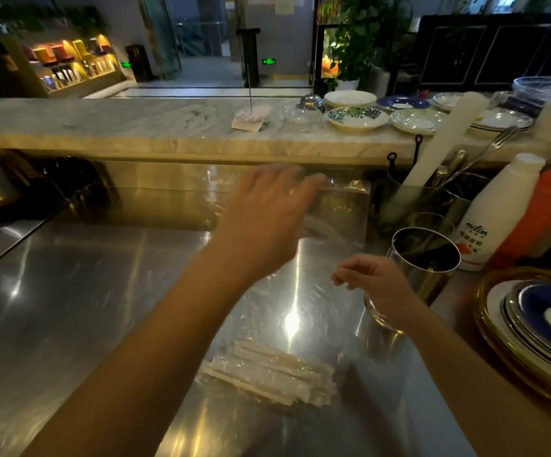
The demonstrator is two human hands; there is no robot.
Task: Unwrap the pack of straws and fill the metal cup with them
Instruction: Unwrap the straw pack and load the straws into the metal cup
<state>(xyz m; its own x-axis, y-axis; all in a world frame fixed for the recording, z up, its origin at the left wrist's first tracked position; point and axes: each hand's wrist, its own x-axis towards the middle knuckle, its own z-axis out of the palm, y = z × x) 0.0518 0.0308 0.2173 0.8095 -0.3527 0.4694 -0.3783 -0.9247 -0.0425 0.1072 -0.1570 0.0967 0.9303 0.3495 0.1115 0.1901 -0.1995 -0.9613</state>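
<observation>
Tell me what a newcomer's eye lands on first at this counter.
The blurred left hand reaches forward over the shiny steel counter to the top of a clear wrapper lifted in the middle. Below it, near the front edge, lies the bundle of pale straws. They are not yet in the metal cup, which stands at the right just behind the right hand.

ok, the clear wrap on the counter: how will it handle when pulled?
The clear wrap is likely floppy and very light: it lies creased and glinting over the steel counter. It is probably slick, so hard to pinch at an edge. The straws lying in it may shift or roll if it's tugged.
</observation>
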